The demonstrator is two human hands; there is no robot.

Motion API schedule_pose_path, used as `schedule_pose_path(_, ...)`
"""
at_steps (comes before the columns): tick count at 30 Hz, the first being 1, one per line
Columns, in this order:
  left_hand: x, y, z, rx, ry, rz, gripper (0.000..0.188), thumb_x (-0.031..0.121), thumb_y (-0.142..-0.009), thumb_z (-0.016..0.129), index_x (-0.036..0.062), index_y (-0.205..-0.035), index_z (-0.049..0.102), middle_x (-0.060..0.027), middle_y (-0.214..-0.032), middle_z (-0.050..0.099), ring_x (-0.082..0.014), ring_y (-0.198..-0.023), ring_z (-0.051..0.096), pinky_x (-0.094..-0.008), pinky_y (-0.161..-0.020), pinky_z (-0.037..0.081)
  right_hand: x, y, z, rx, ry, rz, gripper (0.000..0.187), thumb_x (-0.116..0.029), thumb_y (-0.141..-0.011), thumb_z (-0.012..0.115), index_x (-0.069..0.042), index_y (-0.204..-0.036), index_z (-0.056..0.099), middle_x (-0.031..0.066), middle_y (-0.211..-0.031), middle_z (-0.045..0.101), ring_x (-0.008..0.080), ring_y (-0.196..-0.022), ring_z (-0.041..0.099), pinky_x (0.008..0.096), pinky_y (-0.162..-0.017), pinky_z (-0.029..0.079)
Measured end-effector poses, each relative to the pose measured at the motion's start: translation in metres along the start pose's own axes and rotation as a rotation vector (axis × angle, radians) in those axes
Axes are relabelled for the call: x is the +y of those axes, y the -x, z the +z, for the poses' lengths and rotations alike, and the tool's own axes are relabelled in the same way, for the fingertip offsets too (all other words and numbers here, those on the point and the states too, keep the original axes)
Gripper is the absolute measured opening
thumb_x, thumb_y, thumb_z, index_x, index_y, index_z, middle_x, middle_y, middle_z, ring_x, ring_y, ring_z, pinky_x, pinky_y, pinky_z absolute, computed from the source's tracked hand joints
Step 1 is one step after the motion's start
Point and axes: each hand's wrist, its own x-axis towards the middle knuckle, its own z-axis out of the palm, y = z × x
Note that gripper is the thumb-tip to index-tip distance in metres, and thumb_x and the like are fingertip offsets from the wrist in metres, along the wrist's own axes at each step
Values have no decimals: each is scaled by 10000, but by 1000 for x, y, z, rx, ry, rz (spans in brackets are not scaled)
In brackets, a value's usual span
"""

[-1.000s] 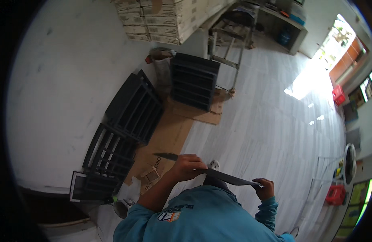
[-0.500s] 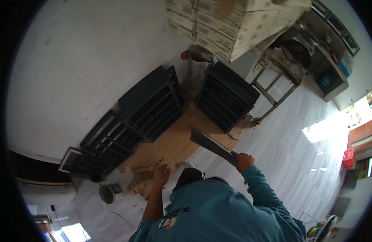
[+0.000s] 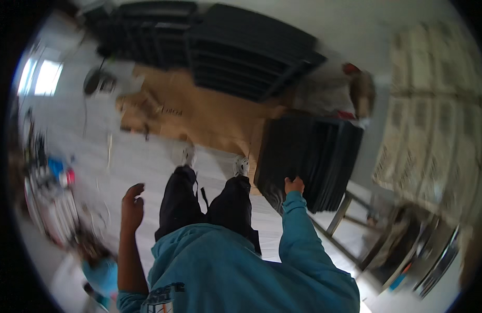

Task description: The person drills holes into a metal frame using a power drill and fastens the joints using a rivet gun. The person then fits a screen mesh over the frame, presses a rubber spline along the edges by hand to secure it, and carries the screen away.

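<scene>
My right hand [image 3: 294, 185] is closed at the near side of a dark stack of slatted frames [image 3: 332, 161]. A dark, flat piece [image 3: 277, 156] extends from its fingers. Blur makes the piece hard to tell from the stack behind it, and its kind is not clear. My left hand [image 3: 132, 206] hangs in the air at the left, holding nothing, its fingers loosely bent and apart. In front of my shoes lies a flattened brown cardboard sheet [image 3: 199, 120].
More dark slatted frames [image 3: 246, 52] lean along the far wall. Wrapped cartons [image 3: 434, 130] are piled at the right, above a wooden trestle [image 3: 340, 214]. A round bucket [image 3: 97, 82] stands far left. What looks like a person in teal [image 3: 101, 279] is blurred at lower left.
The view has swung round, so the stacks and cartons sit elsewhere. My right hand has come up against the dark stack with the flat piece. My left hand is now away from the cardboard.
</scene>
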Motion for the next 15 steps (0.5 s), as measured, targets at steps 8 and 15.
schedule_pose_path(8,-106,258,64,-342,-269,-844,316,191,-837,588,44,-1113,629,-195,-970,671,-316,-901,657,-375,-795,516,68,-165,8,-116,69,289,539,-332,-915,523,-77,-1375,406,185,-1362,447,365,-1219,470,442,-1026,415)
schedule_pose_path(15,-73,302,99,-99,116,-866,352,181,-832,589,26,-1147,610,-167,-983,677,-248,-901,659,-344,-805,515,26,-103,5,41,72,-270,419,-181,-822,607,-28,-1206,532,191,-1174,587,350,-1049,586,430,-905,474)
